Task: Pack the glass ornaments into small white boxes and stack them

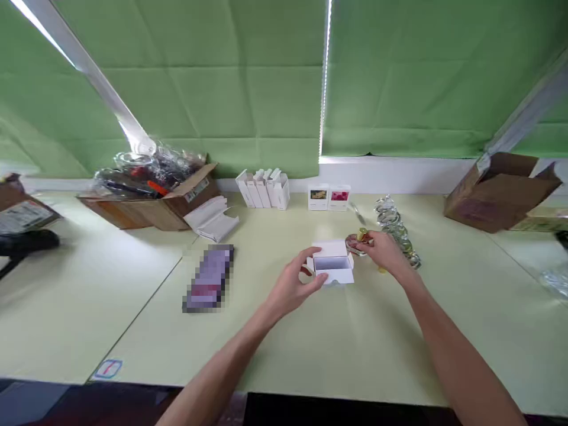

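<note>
An opened small white box (333,277) stands on the table, its flaps folded out and its inside showing. The thumb and fingers of my left hand (298,278) grip its left side. To the right of the box, my right hand (385,251) pinches a small yellow item (362,233), too small to name. Just beneath those fingertips lies a round, clear-rimmed dish (354,243) with something reddish-brown in it. A row of clear, shiny round containers (394,225) runs behind my right hand, some with yellowish-green parts.
Folded white boxes (265,189) and two picture boxes (329,197) stand along the wall. A cardboard box of plastic-wrapped goods (155,201) sits back left, beside white packaging (213,219). A blurred phone-like object (208,278) lies left. Another cardboard box (492,195) stands back right.
</note>
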Demonstrator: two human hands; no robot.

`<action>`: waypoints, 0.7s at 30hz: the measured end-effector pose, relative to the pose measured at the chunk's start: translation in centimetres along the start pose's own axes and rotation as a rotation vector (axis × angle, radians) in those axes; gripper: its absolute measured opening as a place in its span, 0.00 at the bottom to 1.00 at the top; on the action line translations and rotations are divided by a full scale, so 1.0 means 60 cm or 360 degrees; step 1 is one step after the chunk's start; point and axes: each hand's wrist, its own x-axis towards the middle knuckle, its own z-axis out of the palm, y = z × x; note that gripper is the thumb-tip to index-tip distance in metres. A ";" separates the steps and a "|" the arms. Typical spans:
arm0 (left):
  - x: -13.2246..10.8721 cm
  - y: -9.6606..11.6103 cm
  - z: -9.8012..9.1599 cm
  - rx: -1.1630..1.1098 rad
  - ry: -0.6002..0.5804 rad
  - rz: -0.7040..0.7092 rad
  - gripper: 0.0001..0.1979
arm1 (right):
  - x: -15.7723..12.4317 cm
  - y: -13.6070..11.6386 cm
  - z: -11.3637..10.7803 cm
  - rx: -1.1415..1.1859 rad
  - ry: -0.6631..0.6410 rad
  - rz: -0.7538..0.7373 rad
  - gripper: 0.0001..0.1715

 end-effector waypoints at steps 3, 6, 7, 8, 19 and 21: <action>-0.003 0.004 0.000 0.0003 0.0000 -0.0023 0.24 | -0.017 -0.003 -0.026 -0.0013 0.0233 0.0056 0.15; -0.005 0.006 0.000 -0.0001 -0.0010 -0.0047 0.25 | -0.043 -0.018 -0.058 0.0250 0.0444 0.0008 0.18; -0.005 0.006 -0.001 -0.0002 -0.0015 -0.0053 0.25 | -0.054 -0.026 -0.067 0.0391 0.0462 -0.0039 0.19; -0.005 0.006 -0.001 -0.0004 -0.0019 -0.0056 0.25 | -0.065 -0.036 -0.075 0.0530 0.0456 -0.0092 0.20; 0.001 0.011 0.000 -0.0074 -0.0009 0.0129 0.24 | -0.100 -0.107 -0.053 0.0410 -0.0087 -0.0621 0.14; 0.000 0.011 0.000 -0.0068 -0.0015 0.0113 0.23 | -0.096 -0.102 -0.050 0.0353 -0.0130 -0.0670 0.14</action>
